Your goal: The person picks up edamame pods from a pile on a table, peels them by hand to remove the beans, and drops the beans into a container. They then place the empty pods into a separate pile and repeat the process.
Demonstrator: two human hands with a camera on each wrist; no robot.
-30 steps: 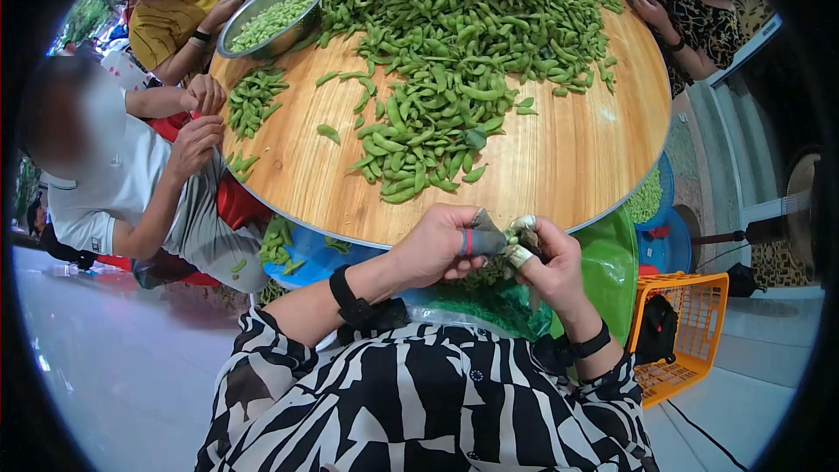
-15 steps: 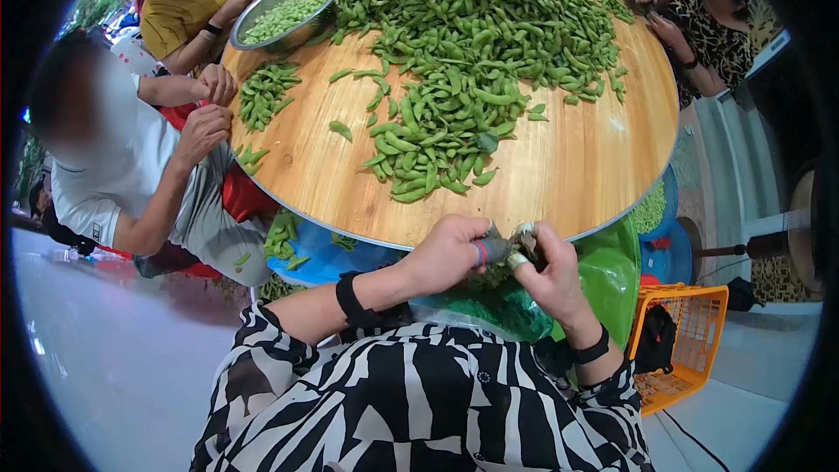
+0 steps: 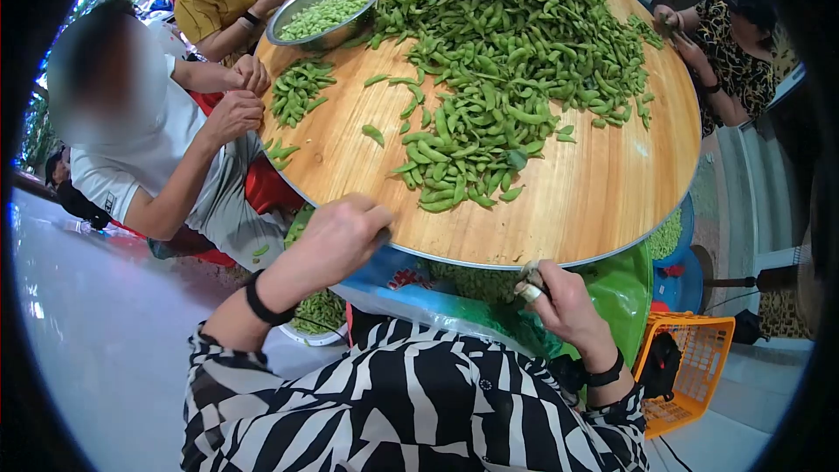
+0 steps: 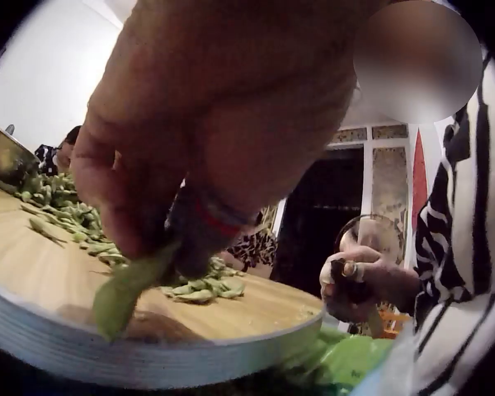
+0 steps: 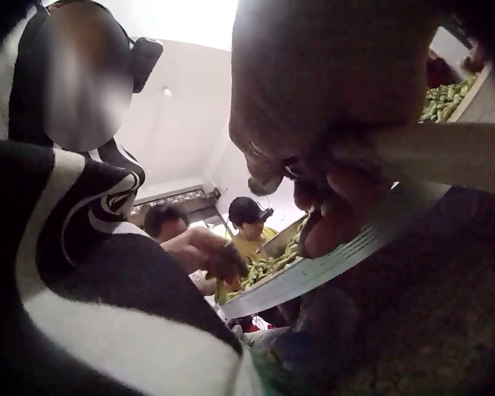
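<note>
My left hand (image 3: 343, 234) is over the near left edge of the round wooden table (image 3: 603, 183). In the left wrist view its thumb and fingers pinch a green soybean pod (image 4: 120, 304), which hangs down by the rim. A dark grey cover with a red band wraps one of its fingers. My right hand (image 3: 572, 304) is just off the table's near edge, over green plastic sheeting (image 3: 616, 284). Its fingers are curled toward the thumb, with pale wraps at the tips and no held thing showing. A large heap of soybean pods (image 3: 524, 44) covers the table's middle and back.
A metal bowl (image 3: 371, 13) of shelled beans stands at the back left, near a small pile of pods (image 3: 297, 92). Below the edge are shelled beans (image 3: 472, 281) and a white tub of pods (image 3: 319, 310). An orange crate (image 3: 699, 367) stands right. Other people sit around.
My hands were together at the table's near edge. The left hand has swung away to the left, while the right stays near its place, slightly lower. The head view has shifted left.
</note>
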